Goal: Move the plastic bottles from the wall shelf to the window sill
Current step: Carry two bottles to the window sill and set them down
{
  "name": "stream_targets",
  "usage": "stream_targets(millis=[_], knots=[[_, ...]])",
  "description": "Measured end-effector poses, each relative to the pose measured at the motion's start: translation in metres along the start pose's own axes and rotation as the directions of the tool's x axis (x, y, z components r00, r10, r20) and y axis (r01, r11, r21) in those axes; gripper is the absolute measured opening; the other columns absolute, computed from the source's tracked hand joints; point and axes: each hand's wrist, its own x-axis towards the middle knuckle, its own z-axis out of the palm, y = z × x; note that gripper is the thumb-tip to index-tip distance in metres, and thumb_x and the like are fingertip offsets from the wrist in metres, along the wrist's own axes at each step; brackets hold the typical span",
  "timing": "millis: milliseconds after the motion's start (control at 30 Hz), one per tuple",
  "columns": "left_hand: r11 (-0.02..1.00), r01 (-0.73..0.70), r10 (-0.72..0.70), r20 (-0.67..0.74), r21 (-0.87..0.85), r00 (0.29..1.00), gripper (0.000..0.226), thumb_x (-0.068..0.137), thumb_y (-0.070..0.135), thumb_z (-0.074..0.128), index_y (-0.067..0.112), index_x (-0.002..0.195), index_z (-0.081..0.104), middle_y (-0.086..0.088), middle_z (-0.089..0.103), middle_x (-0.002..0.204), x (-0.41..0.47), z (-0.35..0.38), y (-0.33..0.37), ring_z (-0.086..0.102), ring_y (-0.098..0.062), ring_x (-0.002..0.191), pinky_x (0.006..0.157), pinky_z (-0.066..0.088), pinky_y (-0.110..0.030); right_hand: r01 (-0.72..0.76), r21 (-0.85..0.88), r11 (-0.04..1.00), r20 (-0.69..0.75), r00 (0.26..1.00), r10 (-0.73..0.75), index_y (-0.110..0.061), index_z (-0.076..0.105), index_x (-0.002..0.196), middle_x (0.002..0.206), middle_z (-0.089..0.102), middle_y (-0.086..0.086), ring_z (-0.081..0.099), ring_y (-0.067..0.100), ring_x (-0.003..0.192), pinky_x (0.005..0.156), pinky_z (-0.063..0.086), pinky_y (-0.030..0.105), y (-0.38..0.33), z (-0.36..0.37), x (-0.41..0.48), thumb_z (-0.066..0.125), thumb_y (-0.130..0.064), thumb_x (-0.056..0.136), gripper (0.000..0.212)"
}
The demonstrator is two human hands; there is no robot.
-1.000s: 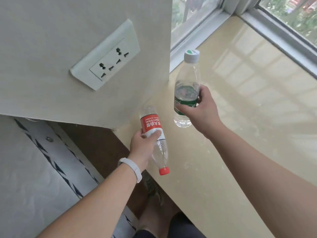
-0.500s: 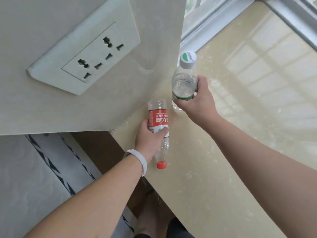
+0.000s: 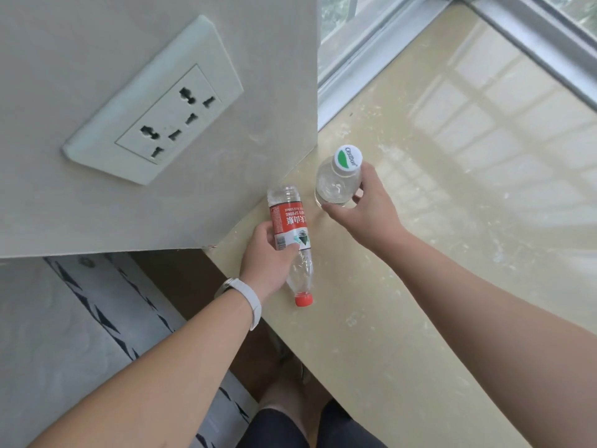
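Bottles occupy both of our hands above the beige window sill. Our left hand wraps its fingers and thumb round the red-label bottle, gripping it at the lower part of the label. This bottle lies tilted, almost flat, with its red cap pointing near, toward us, and its clear base pointing far, toward the corner of the wall panel. It hangs over the near left edge of the sill, and we cannot tell whether it touches the surface. A white wristband sits on that wrist. Our right hand curls round the white-capped bottle, thumb on the near side and fingers on the right side of its clear body, just under the shoulder. That bottle stands upright, seen from above, its white and green cap facing up at us. It is just right of the red-label bottle, the two apart, and close to the wall panel's edge. Whether its base rests on the sill we cannot tell. On the wall panel to the left is a pale socket plate with two sets of holes. Along the far side of the sill runs the grey window frame, and its bars reflect in the glossy sill to the right. Low on the left lies a grey patterned floor covering.
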Motion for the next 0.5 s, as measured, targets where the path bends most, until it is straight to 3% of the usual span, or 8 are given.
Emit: stream_targets(millis=[133, 267, 367, 433, 500], knots=[[0.989, -0.11, 0.107, 0.03, 0.102, 0.994, 0.038, 0.091, 0.023, 0.07, 0.034, 0.122, 0.052, 0.02, 0.062, 0.112, -0.017, -0.011, -0.002, 0.06, 0.002, 0.1, 0.076, 0.043, -0.016, -0.016, -0.02, 1.0, 0.022, 1.0, 0.017, -0.037, 0.04, 0.138, 0.135, 0.052, -0.02, 0.048, 0.005, 0.128, 0.106, 0.043, 0.035, -0.003, -0.01, -0.013, 0.078, -0.035, 0.079, 0.07], [0.923, -0.256, 0.239, 0.093, 0.288, 0.966, 0.048, 0.094, 0.032, 0.064, 0.029, 0.14, 0.051, 0.011, 0.054, 0.134, -0.044, -0.027, 0.003, 0.049, -0.007, 0.122, 0.093, 0.034, -0.022, -0.059, -0.12, 0.991, 0.019, 0.998, 0.061, -0.03, 0.034, 0.149, 0.15, 0.043, -0.012, 0.044, 0.009, 0.135, 0.11, 0.041, 0.039, -0.01, -0.028, -0.041, 0.071, -0.044, 0.083, 0.077], [0.801, -0.449, 0.406, 0.192, 0.397, 0.894, 0.046, 0.095, 0.029, 0.062, 0.026, 0.14, 0.053, 0.01, 0.053, 0.138, -0.065, -0.046, 0.018, 0.047, -0.009, 0.124, 0.093, 0.033, -0.02, -0.062, -0.205, 0.977, -0.015, 0.998, 0.06, -0.027, 0.035, 0.15, 0.152, 0.041, -0.01, 0.042, 0.01, 0.137, 0.112, 0.038, 0.035, -0.022, -0.041, -0.068, 0.064, -0.04, 0.092, 0.067], [0.691, -0.564, 0.507, 0.254, 0.452, 0.824, 0.046, 0.094, 0.028, 0.063, 0.023, 0.139, 0.054, 0.007, 0.052, 0.141, -0.077, -0.061, 0.03, 0.047, -0.014, 0.127, 0.098, 0.036, -0.025, -0.046, -0.283, 0.958, -0.022, 0.999, 0.042, -0.028, 0.035, 0.151, 0.153, 0.04, -0.01, 0.04, 0.01, 0.139, 0.109, 0.034, 0.028, -0.035, -0.049, -0.088, 0.06, -0.039, 0.095, 0.061], [0.592, -0.632, 0.568, 0.297, 0.5, 0.768, 0.048, 0.094, 0.031, 0.062, 0.021, 0.14, 0.054, 0.004, 0.051, 0.145, -0.089, -0.077, 0.04, 0.047, -0.019, 0.129, 0.106, 0.037, -0.032, -0.009, -0.388, 0.922, -0.028, 1.0, -0.002, -0.027, 0.036, 0.15, 0.153, 0.039, -0.009, 0.039, 0.012, 0.138, 0.106, 0.036, 0.03, -0.052, -0.055, -0.109, 0.055, -0.041, 0.097, 0.058]])
